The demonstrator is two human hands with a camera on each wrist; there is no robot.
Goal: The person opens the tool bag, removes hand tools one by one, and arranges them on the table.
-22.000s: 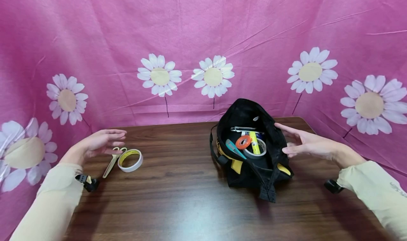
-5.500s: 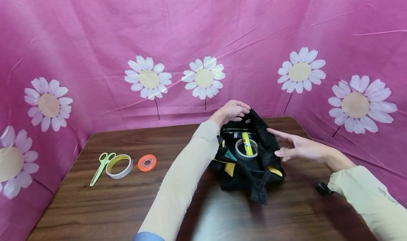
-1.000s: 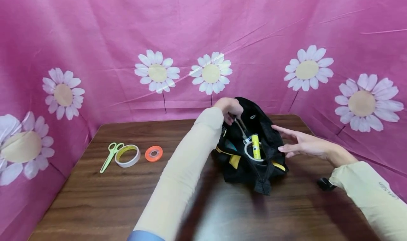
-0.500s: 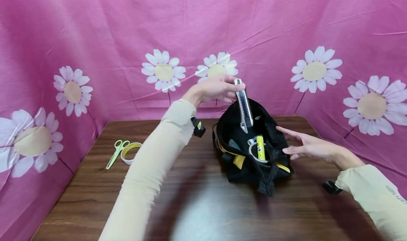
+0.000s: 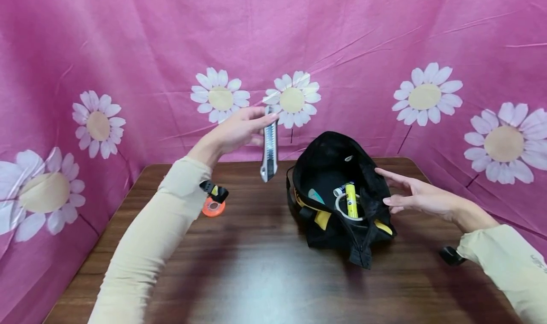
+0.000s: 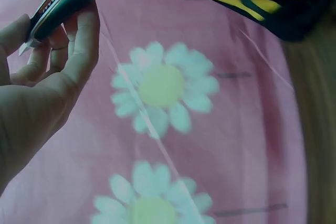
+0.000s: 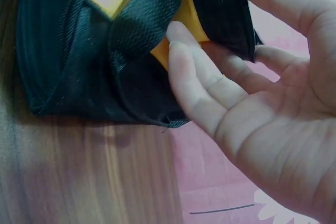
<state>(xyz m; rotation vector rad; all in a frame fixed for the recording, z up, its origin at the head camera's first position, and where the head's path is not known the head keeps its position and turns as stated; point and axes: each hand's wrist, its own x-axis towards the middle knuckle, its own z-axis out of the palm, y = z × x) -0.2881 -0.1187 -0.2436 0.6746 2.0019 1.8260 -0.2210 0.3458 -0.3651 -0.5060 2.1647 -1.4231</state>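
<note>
The left hand [image 5: 237, 131] pinches a metallic utility knife [image 5: 270, 148] near one end, aloft left of the black bag [image 5: 325, 150]; the right hand [image 5: 427, 200] rests spread against the bag's right side. The knife seems light, stiff, slick; mid-body looks safest.

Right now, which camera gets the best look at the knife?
The head view: the knife shows almost whole, held by the left hand. The left wrist view cuts it off at the top edge; the right wrist view shows none.
</note>
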